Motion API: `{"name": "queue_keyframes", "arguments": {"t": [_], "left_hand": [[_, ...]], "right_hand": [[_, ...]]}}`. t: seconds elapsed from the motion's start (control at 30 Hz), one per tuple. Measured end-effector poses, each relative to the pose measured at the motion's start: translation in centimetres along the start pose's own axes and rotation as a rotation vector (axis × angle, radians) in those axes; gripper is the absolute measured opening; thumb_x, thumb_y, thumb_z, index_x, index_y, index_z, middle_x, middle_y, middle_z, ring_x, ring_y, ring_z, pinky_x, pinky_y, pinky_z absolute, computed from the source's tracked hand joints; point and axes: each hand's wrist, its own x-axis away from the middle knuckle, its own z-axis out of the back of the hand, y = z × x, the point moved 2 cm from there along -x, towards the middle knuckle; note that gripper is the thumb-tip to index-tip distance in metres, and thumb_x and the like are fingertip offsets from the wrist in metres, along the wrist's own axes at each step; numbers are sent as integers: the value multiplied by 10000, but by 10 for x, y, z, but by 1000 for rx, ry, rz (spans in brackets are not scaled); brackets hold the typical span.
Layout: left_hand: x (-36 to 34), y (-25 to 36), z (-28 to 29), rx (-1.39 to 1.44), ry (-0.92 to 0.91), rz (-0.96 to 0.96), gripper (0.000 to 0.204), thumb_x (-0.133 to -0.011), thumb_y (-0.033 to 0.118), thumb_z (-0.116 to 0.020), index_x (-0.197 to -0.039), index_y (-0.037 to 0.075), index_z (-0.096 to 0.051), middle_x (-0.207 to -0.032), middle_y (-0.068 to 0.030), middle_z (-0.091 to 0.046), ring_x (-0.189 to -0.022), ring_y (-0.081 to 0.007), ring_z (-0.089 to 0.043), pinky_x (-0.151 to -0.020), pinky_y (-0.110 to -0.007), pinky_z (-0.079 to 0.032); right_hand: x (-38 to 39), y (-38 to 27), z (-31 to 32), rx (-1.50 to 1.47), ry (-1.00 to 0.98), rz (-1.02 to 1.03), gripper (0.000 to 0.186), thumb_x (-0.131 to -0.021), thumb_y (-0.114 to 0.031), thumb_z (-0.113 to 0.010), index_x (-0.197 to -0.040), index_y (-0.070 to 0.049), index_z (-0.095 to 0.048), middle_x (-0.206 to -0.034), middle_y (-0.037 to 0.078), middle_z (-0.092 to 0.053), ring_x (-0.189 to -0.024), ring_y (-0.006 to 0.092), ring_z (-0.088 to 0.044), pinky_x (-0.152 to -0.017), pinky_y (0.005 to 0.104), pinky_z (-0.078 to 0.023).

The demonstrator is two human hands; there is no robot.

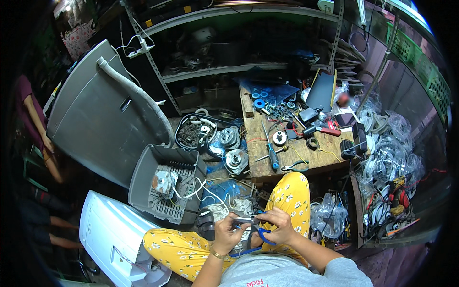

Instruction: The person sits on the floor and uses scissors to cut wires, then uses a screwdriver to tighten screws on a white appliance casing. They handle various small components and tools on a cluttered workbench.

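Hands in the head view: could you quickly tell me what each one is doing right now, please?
Left hand: closed, pinching a thin white wire.
Right hand: closed on the blue-handled metal scissors, fingertips at the same wire.

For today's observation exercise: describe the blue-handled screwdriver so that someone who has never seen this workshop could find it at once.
Start at the worn wooden workbench in front of the metal shelving. Near its front left edge, the screwdriver lies pointing away from the person. Its bright blue handle sets it apart from the green-handled pliers beside it.
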Motion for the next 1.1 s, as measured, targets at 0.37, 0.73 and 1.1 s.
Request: {"name": "queue_keyframes", "arguments": {"t": [0.37, 0.73, 1.1], "left_hand": [[-2, -6, -12, 146, 232, 47, 228, -741, 39, -777, -762, 15, -551, -685, -50, -651, -610, -63, -593, -556, -220, -477], [9, -25, 10, 493, 223, 282, 142, -949, 140, -530, -1049, 60, -470, -657, 52, -460, -510, -2, -322, -448, -175, -249], [29, -20, 88, 706, 176, 528, 123, -951, 166, -537, -973, 58, -482, -603, 39, -381, -462, -32, -295, -412, -192, -264]], "right_hand": [[2, 12, -14, -114, 50, -53, 486, -577, -244, -867, -968, -33, -672, -833, 90, -677, -687, 208, -601, -608, 304, -467], [-23, 104, 116, 653, 269, -492, 390, -627, -111, -755, -991, -39, -634, -883, 150, -655, -862, 317, -596, -800, 388, -470], [-32, 174, 152, 972, -195, -672, 282, -713, -142, -684, -974, -46, -636, -907, 191, -652, -895, 347, -610, -826, 440, -474]]}}
